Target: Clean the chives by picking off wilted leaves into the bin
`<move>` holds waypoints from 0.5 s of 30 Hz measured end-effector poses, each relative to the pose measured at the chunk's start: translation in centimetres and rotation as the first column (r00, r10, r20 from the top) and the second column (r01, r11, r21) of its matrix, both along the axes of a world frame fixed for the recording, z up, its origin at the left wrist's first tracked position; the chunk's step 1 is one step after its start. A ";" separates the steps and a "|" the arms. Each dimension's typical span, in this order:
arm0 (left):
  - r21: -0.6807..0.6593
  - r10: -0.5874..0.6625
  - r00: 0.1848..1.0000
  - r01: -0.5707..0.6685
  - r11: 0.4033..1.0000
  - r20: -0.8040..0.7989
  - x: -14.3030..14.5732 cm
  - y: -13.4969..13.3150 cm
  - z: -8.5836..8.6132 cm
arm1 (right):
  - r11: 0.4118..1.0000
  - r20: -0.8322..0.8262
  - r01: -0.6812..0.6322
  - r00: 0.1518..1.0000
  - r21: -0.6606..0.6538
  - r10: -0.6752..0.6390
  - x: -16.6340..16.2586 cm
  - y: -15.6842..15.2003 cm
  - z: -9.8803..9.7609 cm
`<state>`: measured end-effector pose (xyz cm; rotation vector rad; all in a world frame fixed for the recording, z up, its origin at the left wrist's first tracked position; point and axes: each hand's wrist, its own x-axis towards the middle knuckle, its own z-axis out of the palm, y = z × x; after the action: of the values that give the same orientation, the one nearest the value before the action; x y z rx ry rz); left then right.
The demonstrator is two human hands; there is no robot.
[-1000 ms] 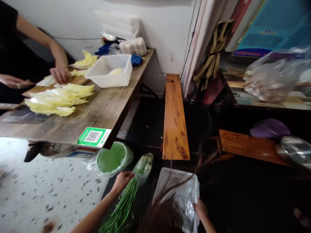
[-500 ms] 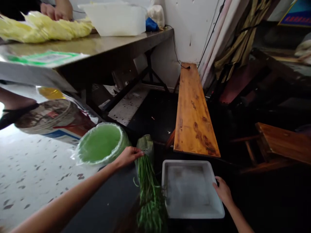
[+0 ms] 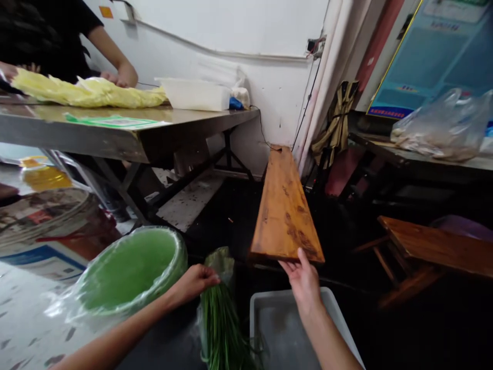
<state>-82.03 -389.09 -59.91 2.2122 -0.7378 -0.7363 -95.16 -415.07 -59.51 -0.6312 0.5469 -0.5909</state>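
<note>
My left hand (image 3: 192, 283) grips the top of a bundle of long green stalks (image 3: 219, 329) wrapped in clear plastic, low in the middle of the view. My right hand (image 3: 302, 280) reaches forward with its fingers stretched out, the tips touching the near end of a wooden bench (image 3: 283, 210). Below that hand lies a grey plastic tray (image 3: 269, 329) on the dark floor, right beside the green bundle.
A green bucket lined with plastic (image 3: 131, 267) stands to the left. Behind it a metal table (image 3: 115, 133) carries yellow leaves (image 3: 88, 92) and a white tub (image 3: 196, 94); another person's hands (image 3: 119, 77) work there. A second bench (image 3: 435, 246) stands at right.
My right hand has left the tray's edge and moved up to the bench end. The view has tilted upward. My left hand still holds the green bundle.
</note>
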 end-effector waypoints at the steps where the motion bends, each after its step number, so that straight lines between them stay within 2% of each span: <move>1: 0.004 0.008 1.000 -0.008 1.000 -0.016 0.1 0.6 -0.2 | 1.000 0.028 -0.022 0.999 0.002 0.022 0.8 2.0 -0.4; 3: 0.020 0.031 0.999 -0.030 0.999 -0.039 0.4 1.7 -0.4 | 0.994 0.053 -0.096 0.994 -0.044 0.098 2.1 5.4 -1.2; 5: 0.034 0.045 0.996 -0.043 0.998 -0.070 0.6 2.8 -0.6 | 0.947 -0.026 -0.243 0.970 -0.211 0.243 2.3 6.6 -2.5; 6: 0.036 0.053 0.994 -0.050 0.998 -0.092 0.7 3.3 -0.6 | 0.885 -0.123 -0.322 0.947 -0.336 0.298 1.8 6.0 -3.3; 7: 0.035 0.063 0.991 -0.059 0.998 -0.115 0.7 3.8 -0.5 | 0.795 -0.249 -0.398 0.916 -0.459 0.315 0.8 4.5 -4.3; 8: 0.035 0.071 0.987 -0.067 0.997 -0.143 0.7 4.2 -0.4 | 0.687 -0.382 -0.432 0.893 -0.584 0.237 -0.6 2.1 -5.4; 9: 0.037 0.082 0.982 -0.077 0.996 -0.171 0.6 4.5 -0.2 | 0.592 -0.480 -0.421 0.875 -0.687 0.066 -2.5 -0.9 -6.7; 10: 0.040 0.092 0.975 -0.085 0.996 -0.202 0.5 4.8 0.1 | 0.535 -0.530 -0.373 0.830 -0.758 -0.174 -4.7 -4.3 -8.1; 11: 0.044 0.101 0.967 -0.093 0.995 -0.234 0.3 5.0 0.4 | 0.494 -0.575 -0.369 0.729 -0.787 -0.372 -7.2 -7.8 -9.8; 12: 0.048 0.109 0.958 -0.100 0.994 -0.266 0.0 5.0 0.6 | 0.491 -0.649 -0.432 0.587 -0.756 -0.484 -9.7 -11.0 -11.6; 13: 0.059 0.119 0.947 -0.106 0.993 -0.299 -0.4 5.1 0.9 | 0.533 -0.720 -0.485 0.429 -0.694 -0.546 -12.2 -13.8 -13.5; 14: 0.076 0.129 0.934 -0.109 0.991 -0.333 -0.8 5.1 1.0 | 0.610 -0.820 -0.555 0.295 -0.565 -0.490 -14.5 -15.9 -15.4; 15: 0.105 0.147 0.920 -0.116 0.988 -0.364 -1.4 5.2 1.1 | 0.674 -0.905 -0.612 0.198 -0.414 -0.377 -16.6 -17.3 -17.2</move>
<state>-83.42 -383.92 -58.77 2.0812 -0.3707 -1.0920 -111.77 -432.39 -76.71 -1.9566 1.5307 -0.0659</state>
